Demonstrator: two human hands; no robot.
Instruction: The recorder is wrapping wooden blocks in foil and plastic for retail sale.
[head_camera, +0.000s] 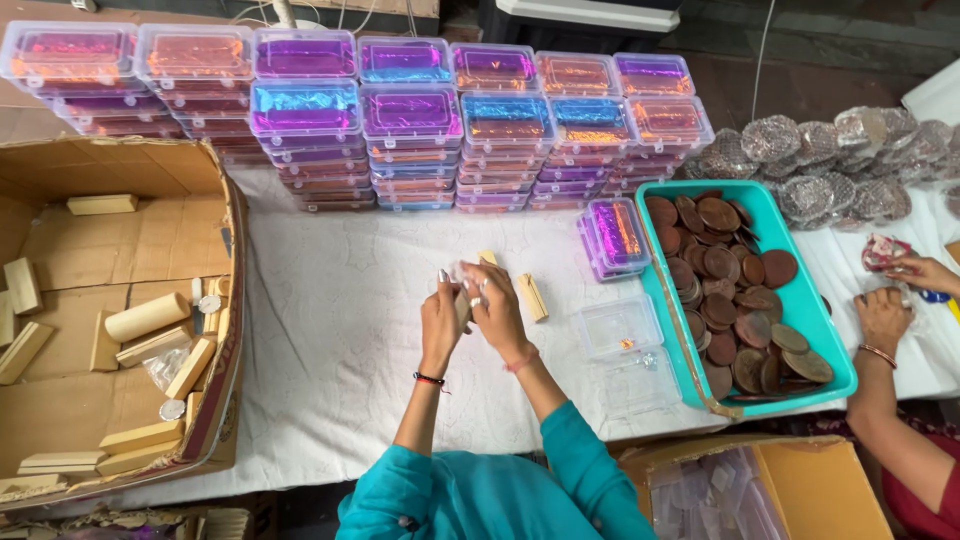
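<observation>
My left hand (440, 318) and my right hand (498, 305) meet above the white cloth (330, 330), both closed around a small pale wooden block in clear wrapping (467, 292). A silver-coloured tip shows above my left fingers. Another pale wooden block (532, 296) lies on the cloth just right of my hands. An open clear plastic box (620, 328) sits further right, with a second clear box (640, 384) below it.
Stacks of clear boxes with shiny purple and orange foil (410, 120) line the back. A teal tray of brown discs (735, 290) stands at right. A cardboard box of wooden blocks (110, 320) is at left. Another person's hands (885, 310) work at far right, near foil-wrapped discs (840, 160).
</observation>
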